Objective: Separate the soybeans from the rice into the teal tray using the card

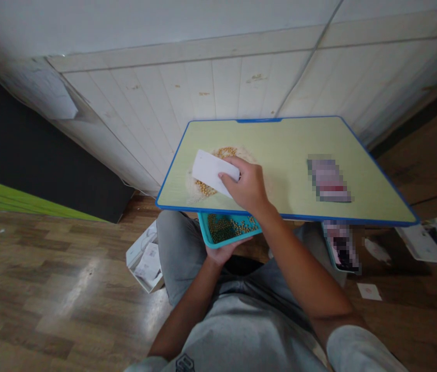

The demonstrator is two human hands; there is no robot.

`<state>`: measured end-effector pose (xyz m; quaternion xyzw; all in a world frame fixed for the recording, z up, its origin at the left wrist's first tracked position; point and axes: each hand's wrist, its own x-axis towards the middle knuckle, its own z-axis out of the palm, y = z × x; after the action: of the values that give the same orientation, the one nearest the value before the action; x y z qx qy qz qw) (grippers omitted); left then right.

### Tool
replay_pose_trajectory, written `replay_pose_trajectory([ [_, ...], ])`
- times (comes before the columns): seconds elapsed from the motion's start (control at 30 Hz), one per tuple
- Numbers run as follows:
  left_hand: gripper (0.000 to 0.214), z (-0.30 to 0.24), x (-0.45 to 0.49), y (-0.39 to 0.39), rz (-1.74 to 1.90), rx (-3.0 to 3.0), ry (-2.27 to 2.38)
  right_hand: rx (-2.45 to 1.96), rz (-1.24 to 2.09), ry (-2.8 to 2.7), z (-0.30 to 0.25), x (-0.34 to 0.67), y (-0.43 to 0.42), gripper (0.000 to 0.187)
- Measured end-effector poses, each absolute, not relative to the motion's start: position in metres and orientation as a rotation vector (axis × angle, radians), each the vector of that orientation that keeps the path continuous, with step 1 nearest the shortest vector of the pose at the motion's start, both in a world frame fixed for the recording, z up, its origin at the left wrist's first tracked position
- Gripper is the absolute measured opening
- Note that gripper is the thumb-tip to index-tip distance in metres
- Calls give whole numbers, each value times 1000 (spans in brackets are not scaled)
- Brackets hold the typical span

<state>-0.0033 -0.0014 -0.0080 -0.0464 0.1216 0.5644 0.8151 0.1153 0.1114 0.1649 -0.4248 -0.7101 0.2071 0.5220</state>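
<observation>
My right hand (246,185) grips a white rectangular card (213,173) by its right end, thumb on top. The card is tilted over a patch of yellow beans (205,189) mixed with pale grains (247,155) on the table. Part of that patch is hidden under the card and hand. Below the table's front edge, my left hand (224,251) supports a turquoise tray (207,238) from underneath, its fingers mostly out of sight. Green and yellow beans (226,227) lie inside the tray, whose far side is tucked beneath the edge.
The pale yellow table (280,139) has a blue rim and stands near a white panelled wall (156,103). A pixelated flat object (329,180) lies on its right part. An open white box (146,261) sits on the floor by my left leg; a pixelated item (341,247) is by my right leg.
</observation>
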Motion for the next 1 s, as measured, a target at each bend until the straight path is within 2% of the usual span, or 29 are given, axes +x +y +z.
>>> replay_pose_trajectory([
  [0.23,82,-3,-3,-2,1209,-112,296,-1168,394,-1623,162,132,83,29],
  [0.53,65,5,0,-5,1285,-127,396,-1271,340,-1719,155,123,51,26],
  [1.0,71,8,1,-2,1245,-133,384,-1357,194,-1572,141,132,56,25],
])
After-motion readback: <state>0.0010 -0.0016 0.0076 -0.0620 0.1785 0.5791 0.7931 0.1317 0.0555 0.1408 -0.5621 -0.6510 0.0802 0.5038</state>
